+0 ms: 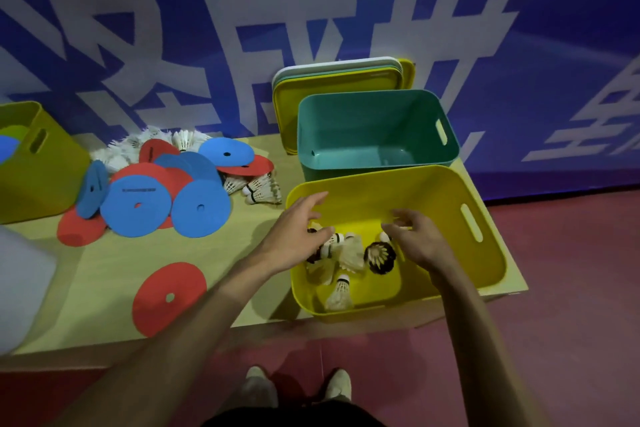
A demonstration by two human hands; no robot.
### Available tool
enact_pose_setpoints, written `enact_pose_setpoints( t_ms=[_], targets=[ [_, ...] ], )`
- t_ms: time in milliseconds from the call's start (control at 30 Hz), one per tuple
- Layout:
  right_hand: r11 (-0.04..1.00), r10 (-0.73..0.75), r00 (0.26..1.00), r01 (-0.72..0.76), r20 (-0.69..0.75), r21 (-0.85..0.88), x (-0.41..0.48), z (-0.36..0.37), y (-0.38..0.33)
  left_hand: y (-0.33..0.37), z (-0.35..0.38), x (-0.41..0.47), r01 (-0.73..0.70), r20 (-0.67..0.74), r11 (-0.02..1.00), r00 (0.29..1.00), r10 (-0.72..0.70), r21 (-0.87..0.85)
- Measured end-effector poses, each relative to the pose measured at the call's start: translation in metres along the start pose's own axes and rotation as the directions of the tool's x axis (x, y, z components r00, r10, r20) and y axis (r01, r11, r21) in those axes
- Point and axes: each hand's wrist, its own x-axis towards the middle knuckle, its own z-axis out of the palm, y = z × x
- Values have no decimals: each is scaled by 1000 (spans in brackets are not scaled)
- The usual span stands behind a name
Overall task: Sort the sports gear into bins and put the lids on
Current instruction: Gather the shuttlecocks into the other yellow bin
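A yellow bin point(450, 191) stands at the table's front right with several shuttlecocks point(349, 253) lying in it. Both my hands reach into it. My left hand point(298, 236) hovers over the bin's left side with fingers spread, touching the shuttlecocks. My right hand point(419, 239) hangs over the middle, fingers loosely curled and apart, nothing held. Behind it stands an empty teal bin point(377, 128). A pile of blue discs point(201, 208) and red discs point(149, 173) lies at mid-table, with more shuttlecocks point(263, 187) beside and behind it.
Several lids point(339, 80) lean against the blue wall behind the teal bin. A green-yellow bin point(38, 163) holding a blue disc sits at the far left. One red disc point(169, 298) lies alone near the table's front edge. A white object point(20, 288) is at the left edge.
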Motion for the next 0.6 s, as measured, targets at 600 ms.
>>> enact_pose_setpoints(
  t_ms=[600],
  targets=[
    [953, -302, 933, 301, 198, 37, 36, 95, -129, -65, -103, -3, 115, -359, 967, 913, -192, -226]
  ],
)
